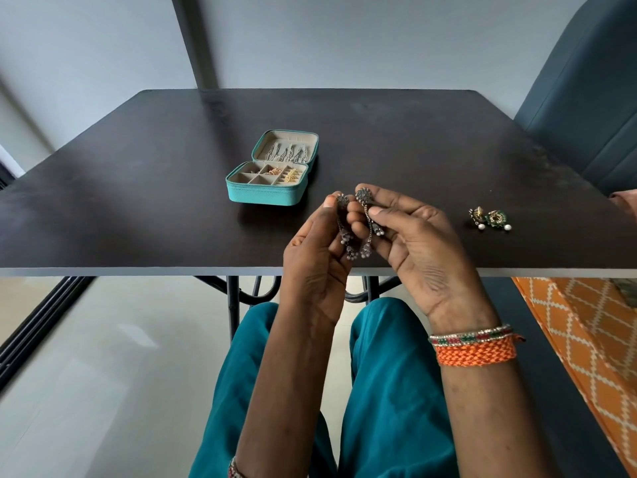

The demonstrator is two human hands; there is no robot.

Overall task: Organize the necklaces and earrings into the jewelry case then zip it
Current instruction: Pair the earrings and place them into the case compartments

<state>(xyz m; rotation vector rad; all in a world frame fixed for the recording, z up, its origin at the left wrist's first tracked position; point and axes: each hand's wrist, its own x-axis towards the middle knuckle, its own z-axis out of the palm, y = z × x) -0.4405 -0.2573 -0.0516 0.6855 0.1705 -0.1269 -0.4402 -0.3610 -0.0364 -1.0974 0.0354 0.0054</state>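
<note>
Between both hands (372,243), unbranded dangling earrings (358,229)

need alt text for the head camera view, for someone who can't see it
A seated person holds a pair of long silver dangling earrings over a dark table, the left hand pinching one earring and the right hand the other. An open teal jewelry case with jewelry inside sits beyond; a green pearl-drop earring pair lies to the right.
</note>
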